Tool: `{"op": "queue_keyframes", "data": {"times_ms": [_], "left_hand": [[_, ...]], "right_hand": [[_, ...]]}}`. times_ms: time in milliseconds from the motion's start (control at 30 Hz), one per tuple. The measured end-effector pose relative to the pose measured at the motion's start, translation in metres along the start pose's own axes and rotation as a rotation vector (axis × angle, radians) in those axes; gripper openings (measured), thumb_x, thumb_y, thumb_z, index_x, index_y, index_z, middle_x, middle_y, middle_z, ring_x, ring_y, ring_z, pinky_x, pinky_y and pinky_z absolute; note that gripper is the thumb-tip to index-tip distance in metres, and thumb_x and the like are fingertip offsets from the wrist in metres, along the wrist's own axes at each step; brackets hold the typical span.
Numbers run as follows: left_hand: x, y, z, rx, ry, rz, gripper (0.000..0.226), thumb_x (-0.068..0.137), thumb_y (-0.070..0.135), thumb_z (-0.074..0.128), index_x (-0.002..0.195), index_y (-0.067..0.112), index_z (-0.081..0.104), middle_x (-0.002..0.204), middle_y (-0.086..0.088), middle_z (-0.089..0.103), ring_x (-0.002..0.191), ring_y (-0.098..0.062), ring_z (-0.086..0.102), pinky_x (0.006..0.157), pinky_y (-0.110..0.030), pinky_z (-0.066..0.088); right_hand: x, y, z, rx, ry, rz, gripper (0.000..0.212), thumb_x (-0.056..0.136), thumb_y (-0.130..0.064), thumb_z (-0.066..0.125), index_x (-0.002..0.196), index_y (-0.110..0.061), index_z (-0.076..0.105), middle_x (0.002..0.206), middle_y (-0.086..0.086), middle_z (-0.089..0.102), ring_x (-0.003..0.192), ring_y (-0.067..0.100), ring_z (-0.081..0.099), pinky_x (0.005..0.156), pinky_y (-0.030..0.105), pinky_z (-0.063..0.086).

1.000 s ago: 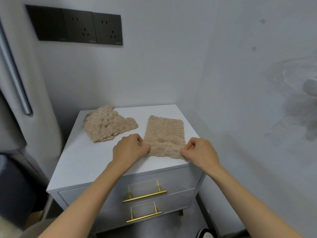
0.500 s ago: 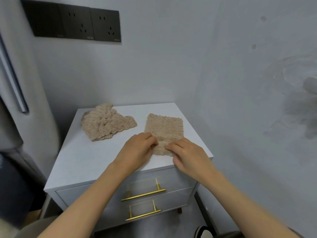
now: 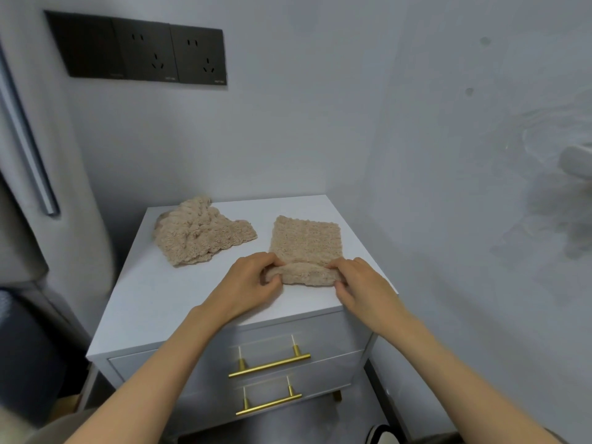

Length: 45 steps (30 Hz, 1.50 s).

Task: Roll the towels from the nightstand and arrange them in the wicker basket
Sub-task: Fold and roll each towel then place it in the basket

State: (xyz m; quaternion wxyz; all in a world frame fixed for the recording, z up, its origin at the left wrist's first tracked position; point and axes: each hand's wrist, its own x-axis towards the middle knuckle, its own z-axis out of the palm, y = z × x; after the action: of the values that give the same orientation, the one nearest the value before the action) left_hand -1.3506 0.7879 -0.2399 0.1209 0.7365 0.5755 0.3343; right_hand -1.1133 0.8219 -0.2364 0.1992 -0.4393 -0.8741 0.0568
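While the near edge of the flat beige knitted towel (image 3: 306,241) sits curled into a first low turn, my left hand (image 3: 253,280) pinches the roll's left end, fingers over the top and thumb beneath. My right hand (image 3: 362,285) is curled round the right end in the same way. The towel lies on the right half of the white two-drawer nightstand (image 3: 160,299), its far part flat. The second towel, a crumpled fluffy beige heap (image 3: 198,235), lies apart at the back left. I see no wicker basket in this view.

The roll sits close to the top's front edge, so any drag toward me could tip it over. If one hand pushes ahead of the other, I expect a cone, not a cylinder. The flat part may slide on the smooth top instead of winding up. The springy knit will likely uncurl if I loosen either pinch.
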Motion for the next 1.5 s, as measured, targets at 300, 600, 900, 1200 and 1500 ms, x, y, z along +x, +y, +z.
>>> {"op": "queue_keyframes", "data": {"times_ms": [300, 600, 900, 1200, 1500], "left_hand": [[0.003, 0.012, -0.009, -0.038, -0.093, -0.216, 0.022, 0.092, 0.032, 0.053, 0.088, 0.018, 0.070, 0.077, 0.002, 0.070, 0.068, -0.009, 0.059, 0.062, -0.022, 0.043], [0.011, 0.021, 0.001, 0.134, 0.022, -0.414, 0.019, 0.084, 0.034, 0.056, 0.085, 0.014, 0.054, 0.081, 0.002, 0.061, 0.077, -0.017, 0.057, 0.061, -0.029, 0.041], [0.007, 0.019, 0.014, 0.344, 0.093, 0.274, 0.033, 0.072, -0.003, 0.067, 0.099, 0.015, 0.059, 0.101, -0.001, 0.058, 0.086, -0.020, 0.053, 0.064, -0.030, 0.046], [-0.005, 0.016, 0.015, 0.324, 0.061, 0.232, 0.032, 0.086, 0.025, 0.044, 0.108, 0.018, 0.067, 0.103, 0.004, 0.066, 0.093, -0.018, 0.062, 0.067, -0.035, 0.056], [-0.011, 0.004, 0.001, 0.203, -0.037, 0.152, 0.039, 0.089, 0.020, 0.062, 0.128, 0.026, 0.060, 0.129, 0.012, 0.060, 0.110, -0.007, 0.061, 0.092, -0.016, 0.044]], "right_hand": [[0.007, 0.006, -0.018, 0.517, -0.054, 0.279, 0.006, 0.095, -0.022, 0.055, 0.099, -0.017, 0.057, 0.073, 0.002, 0.064, 0.057, 0.003, 0.046, 0.054, 0.013, 0.034], [0.017, 0.005, -0.006, 0.342, 0.102, 0.443, 0.014, 0.083, -0.031, 0.065, 0.086, -0.023, 0.054, 0.063, 0.003, 0.064, 0.064, 0.015, 0.057, 0.057, 0.027, 0.041], [0.012, -0.012, 0.010, -0.128, 0.269, -0.209, 0.027, 0.079, -0.004, 0.071, 0.100, -0.019, 0.065, 0.095, -0.003, 0.061, 0.087, 0.019, 0.054, 0.057, 0.030, 0.046], [0.002, -0.008, 0.013, -0.159, 0.201, -0.224, 0.040, 0.072, -0.009, 0.077, 0.110, -0.021, 0.071, 0.104, -0.008, 0.070, 0.094, 0.014, 0.065, 0.068, 0.022, 0.053], [-0.004, 0.013, 0.006, -0.171, 0.039, -0.184, 0.043, 0.091, -0.011, 0.059, 0.133, -0.018, 0.056, 0.125, -0.003, 0.062, 0.114, 0.020, 0.057, 0.077, 0.035, 0.057]]}}
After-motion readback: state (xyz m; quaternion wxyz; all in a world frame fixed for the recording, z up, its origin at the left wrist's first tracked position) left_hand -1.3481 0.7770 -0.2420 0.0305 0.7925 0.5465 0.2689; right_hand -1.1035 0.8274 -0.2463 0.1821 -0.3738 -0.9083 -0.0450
